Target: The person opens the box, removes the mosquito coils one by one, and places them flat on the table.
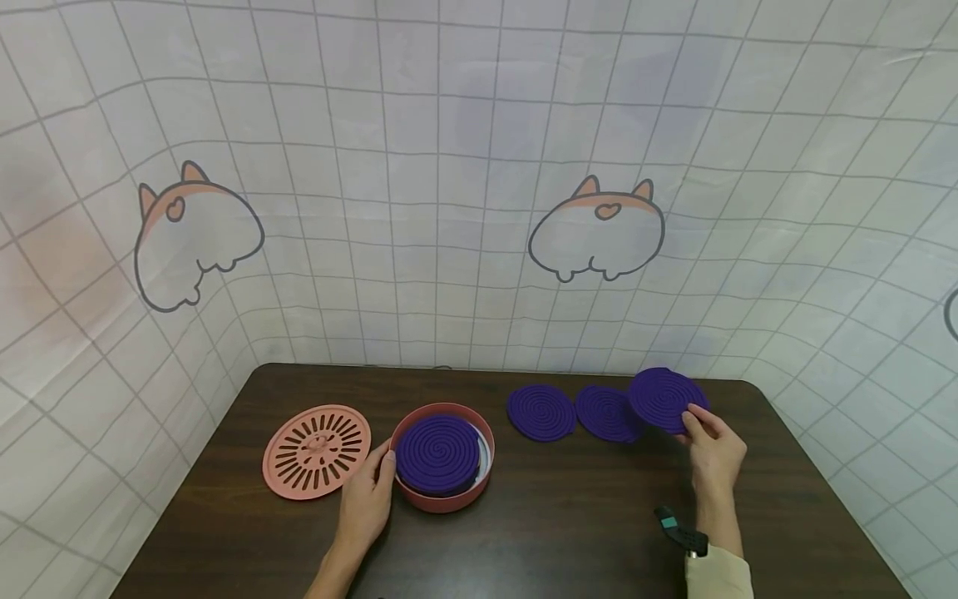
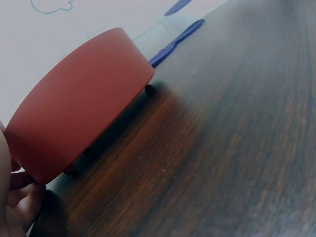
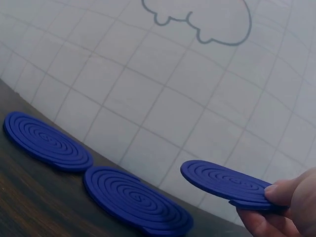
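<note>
My right hand (image 1: 714, 453) pinches a purple spiral coaster (image 1: 666, 399) by its near edge, thumb on top and fingers beneath. In the right wrist view that coaster (image 3: 224, 180) is raised above the table. Two more coasters, a left one (image 1: 541, 413) and a middle one (image 1: 604, 413), lie flat in a row at the back. My left hand (image 1: 367, 499) grips the left side of a round red-pink container (image 1: 443, 504), thumb at the rim. Inside it sits another purple coaster (image 1: 437, 455), with a whitish liner showing beside it. Small feet show under the container (image 2: 84, 94) in the left wrist view.
A round pink slotted lid (image 1: 318, 453) lies left of the container, close to my left hand. All stand on a dark wooden table (image 1: 554, 532). A white gridded curtain (image 1: 449, 208) with cartoon animal drawings rises behind the table's back edge.
</note>
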{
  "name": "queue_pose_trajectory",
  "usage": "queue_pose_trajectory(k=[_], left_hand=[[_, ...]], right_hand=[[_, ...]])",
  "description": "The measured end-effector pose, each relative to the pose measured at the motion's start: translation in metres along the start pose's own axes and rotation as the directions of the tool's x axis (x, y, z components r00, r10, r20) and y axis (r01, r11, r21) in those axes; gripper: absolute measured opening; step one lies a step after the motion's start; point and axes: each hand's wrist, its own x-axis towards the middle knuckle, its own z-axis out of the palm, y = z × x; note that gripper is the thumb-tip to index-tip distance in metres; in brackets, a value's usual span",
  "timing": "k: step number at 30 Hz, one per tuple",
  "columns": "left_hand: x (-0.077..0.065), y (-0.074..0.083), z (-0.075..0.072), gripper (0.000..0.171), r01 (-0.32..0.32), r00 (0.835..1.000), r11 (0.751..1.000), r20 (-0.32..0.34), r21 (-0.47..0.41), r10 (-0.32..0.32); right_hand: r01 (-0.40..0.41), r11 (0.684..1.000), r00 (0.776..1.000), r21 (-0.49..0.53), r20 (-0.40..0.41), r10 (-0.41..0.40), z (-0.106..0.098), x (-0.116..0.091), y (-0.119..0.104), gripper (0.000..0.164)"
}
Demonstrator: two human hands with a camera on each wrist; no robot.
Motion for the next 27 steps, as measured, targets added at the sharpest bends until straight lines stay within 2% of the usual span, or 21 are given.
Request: queue_pose_trajectory(k=[8,17,24,27], left_hand=[[0.0,0.0,0.0,0.04,-0.002,1.0,1.0,0.0,0.001,0.002],[0.0,0.001,-0.001,0.04,0.007,1.0,1.0,0.004,0.005,-0.007],[-0.001,0.001,-0.001,0.041,0.014,1.0,1.0,0.009,0.002,-0.014],[-0.001,0.0,-0.001,0.041,0.01,1.0,1.0,0.005,-0.001,-0.01]], right_hand=[[-0.007,1.0,0.999,-0.019,-0.031,0.007,-0.007,0.004,0.006,0.017],[-0.013,0.999,0.998,-0.044,-0.064,0.01,-0.015,0.008,0.015,0.024],[-0.007,1.0,0.996,-0.023,-0.085,0.005,-0.018,0.013,0.021,0.014],[-0.013,0.999,0.996,-0.033,-0.093,0.01,-0.019,0.014,0.022,0.016]])
